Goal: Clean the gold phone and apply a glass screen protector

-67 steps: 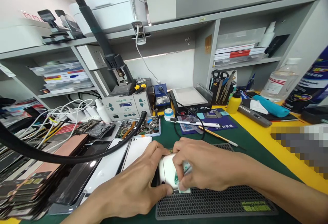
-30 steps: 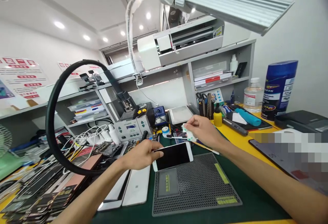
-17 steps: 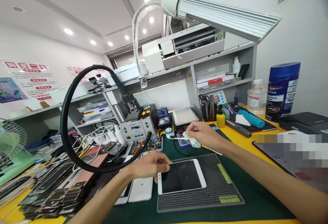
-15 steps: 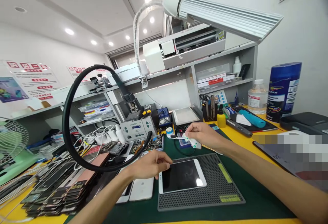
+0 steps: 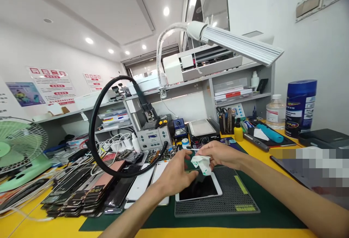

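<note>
My right hand [image 5: 222, 154] is closed on a crumpled white wipe [image 5: 202, 163] with green marks, held above a white-framed tablet [image 5: 197, 189]. A thin white stick with a dark end [image 5: 194, 149] pokes out to the left from the same grip; its kind is unclear. My left hand [image 5: 174, 172] is beside the wipe, thumb and fingers apart around the space left of it, with the fingertips near the stick's dark end. Whether they touch it I cannot tell. The tablet lies screen up on a grey perforated mat [image 5: 231, 183], its upper part hidden by my hands and the wipe.
White phones or tablets [image 5: 140, 183] and stacks of phone parts [image 5: 89, 194] lie at left. A black hose [image 5: 92, 140] loops above them. Behind are a grey rework station [image 5: 152, 140] and a small blue-capped jar [image 5: 185, 142]. A yellow bottle [image 5: 238, 132] stands right.
My left hand has lifted off the tablet's edge and come up beside the wipe. My right hand has brought the wipe lower and nearer, over the tablet. The camera view has shifted.
</note>
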The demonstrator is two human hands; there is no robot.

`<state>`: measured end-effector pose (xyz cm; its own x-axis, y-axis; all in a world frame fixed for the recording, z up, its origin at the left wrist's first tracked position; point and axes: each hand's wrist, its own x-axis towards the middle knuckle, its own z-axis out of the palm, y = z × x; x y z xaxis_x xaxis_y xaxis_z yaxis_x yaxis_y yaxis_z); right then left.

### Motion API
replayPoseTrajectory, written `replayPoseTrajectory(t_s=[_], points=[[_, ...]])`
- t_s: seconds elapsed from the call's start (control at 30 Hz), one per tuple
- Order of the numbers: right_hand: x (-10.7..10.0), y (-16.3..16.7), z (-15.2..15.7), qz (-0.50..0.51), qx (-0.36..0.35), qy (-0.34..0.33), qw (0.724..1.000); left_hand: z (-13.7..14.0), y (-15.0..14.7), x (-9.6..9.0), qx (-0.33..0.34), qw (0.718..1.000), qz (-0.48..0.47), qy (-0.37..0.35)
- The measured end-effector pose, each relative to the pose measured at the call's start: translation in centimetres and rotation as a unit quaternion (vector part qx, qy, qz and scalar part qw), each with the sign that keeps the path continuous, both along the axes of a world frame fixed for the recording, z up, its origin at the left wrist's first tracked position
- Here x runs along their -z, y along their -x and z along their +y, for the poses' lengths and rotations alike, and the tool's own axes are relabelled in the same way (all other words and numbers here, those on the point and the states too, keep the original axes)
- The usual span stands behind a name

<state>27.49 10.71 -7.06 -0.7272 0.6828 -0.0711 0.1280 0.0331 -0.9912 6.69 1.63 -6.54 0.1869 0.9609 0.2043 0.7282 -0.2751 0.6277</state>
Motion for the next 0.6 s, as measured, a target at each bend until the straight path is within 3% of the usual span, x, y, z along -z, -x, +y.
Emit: replayPoseTrajectory(t_s=[0.13, 0.3, 0.43, 0.6], points=[[0.2, -0.1, 0.3, 0.032, 0.003, 0.049, 0.998, 0.4, -1.8, -0.2, -0.044, 0.997, 0.006, -0.064], [0.3, 0.1, 0.1, 0.053, 0.01, 0.096, 0.994, 1.6, -2.1, -0.1, -0.058, 0.994, 0.034, -0.087], [0.2, 0.3, -0.3, 0.05, 0.008, 0.135, 0.989, 2.7, -1.7, 0.6, -0.057, 0.996, 0.018, -0.065], [-0.1, 0.0, -0.2, 0.069, -0.01, 0.17, 0.983, 3.2, -1.4, 0.5, -0.003, 0.999, -0.015, -0.029]])
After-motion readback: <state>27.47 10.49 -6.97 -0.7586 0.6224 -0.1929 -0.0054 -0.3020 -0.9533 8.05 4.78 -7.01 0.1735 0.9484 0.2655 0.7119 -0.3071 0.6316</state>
